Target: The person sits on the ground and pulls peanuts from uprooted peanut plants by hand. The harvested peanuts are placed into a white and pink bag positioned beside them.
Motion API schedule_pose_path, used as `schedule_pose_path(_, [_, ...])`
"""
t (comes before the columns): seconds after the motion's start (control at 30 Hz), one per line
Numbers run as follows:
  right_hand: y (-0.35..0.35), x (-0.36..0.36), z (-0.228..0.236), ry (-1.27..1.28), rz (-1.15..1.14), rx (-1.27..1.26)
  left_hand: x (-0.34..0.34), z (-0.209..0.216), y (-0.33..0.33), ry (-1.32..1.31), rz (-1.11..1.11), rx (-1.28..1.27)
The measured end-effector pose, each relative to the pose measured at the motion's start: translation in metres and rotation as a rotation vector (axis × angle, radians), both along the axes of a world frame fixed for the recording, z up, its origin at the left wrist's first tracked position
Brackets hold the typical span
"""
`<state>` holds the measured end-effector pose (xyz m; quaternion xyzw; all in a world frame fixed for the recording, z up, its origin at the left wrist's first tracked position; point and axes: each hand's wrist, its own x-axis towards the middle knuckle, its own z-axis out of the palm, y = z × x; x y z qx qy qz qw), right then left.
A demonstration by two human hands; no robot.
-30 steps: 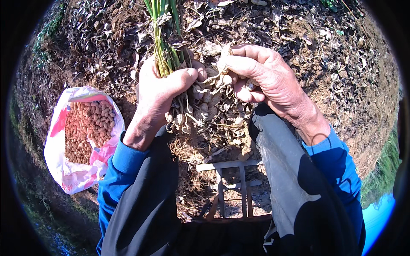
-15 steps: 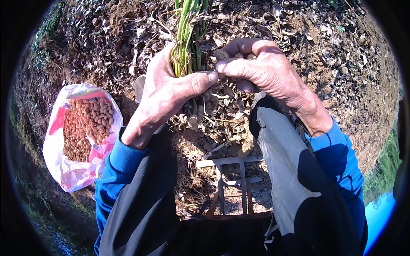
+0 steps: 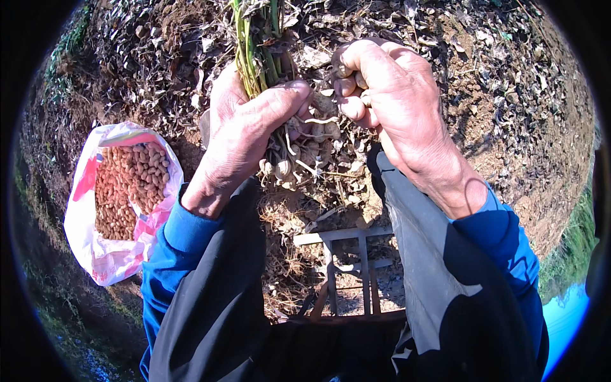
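My left hand [image 3: 245, 121] is wrapped round the green stems of a peanut plant [image 3: 251, 48], thumb on top. Below that grip hang its pale roots and several peanut pods [image 3: 283, 167]. Just to the right, my right hand [image 3: 404, 99] is curled closed with several peanuts [image 3: 347, 89] showing between its fingers and palm. A small gap parts the two hands. At the left, a white and pink plastic bag [image 3: 79, 210] stands with its mouth wide, and many loose peanuts [image 3: 133, 181] lie inside it.
Dry leaves and soil [image 3: 159, 70] cover the ground ahead. Between my legs, in dark trousers [image 3: 210, 299], is a grey metal frame [image 3: 344, 235]. Green grass [image 3: 569, 245] grows at the far right.
My right hand has moved up and right, away from my left, and curled tighter round the peanuts. The left hand and the stems shifted slightly left, showing more pods and roots.
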<state>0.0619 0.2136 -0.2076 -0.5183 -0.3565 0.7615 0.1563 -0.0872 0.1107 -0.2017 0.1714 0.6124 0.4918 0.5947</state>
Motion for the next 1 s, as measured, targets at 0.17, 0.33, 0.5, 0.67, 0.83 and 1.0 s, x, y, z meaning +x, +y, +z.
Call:
schedule_pose_path(0.17, [0.042,0.036,-0.013,-0.073,-0.031,0.055,-0.011,0.005,-0.01,-0.024,0.082,0.009])
schedule_pose_path(0.33, [0.034,0.05,-0.008,0.142,0.25,-0.225,-0.009,0.006,0.001,-0.11,0.094,0.046])
schedule_pose_path(0.5, [0.011,0.033,-0.012,0.102,0.381,-0.311,-0.01,0.002,-0.002,-0.047,0.033,0.03])
schedule_pose_path(0.67, [0.002,0.031,-0.016,0.13,0.456,-0.361,-0.007,0.006,0.0,-0.068,-0.012,0.022])
schedule_pose_path(0.83, [0.004,0.029,-0.017,0.251,0.475,-0.417,-0.007,-0.001,0.002,-0.061,-0.086,0.009])
schedule_pose_path(1.0, [0.008,0.022,-0.009,0.102,0.613,-0.28,-0.006,0.002,0.004,-0.056,-0.116,-0.009])
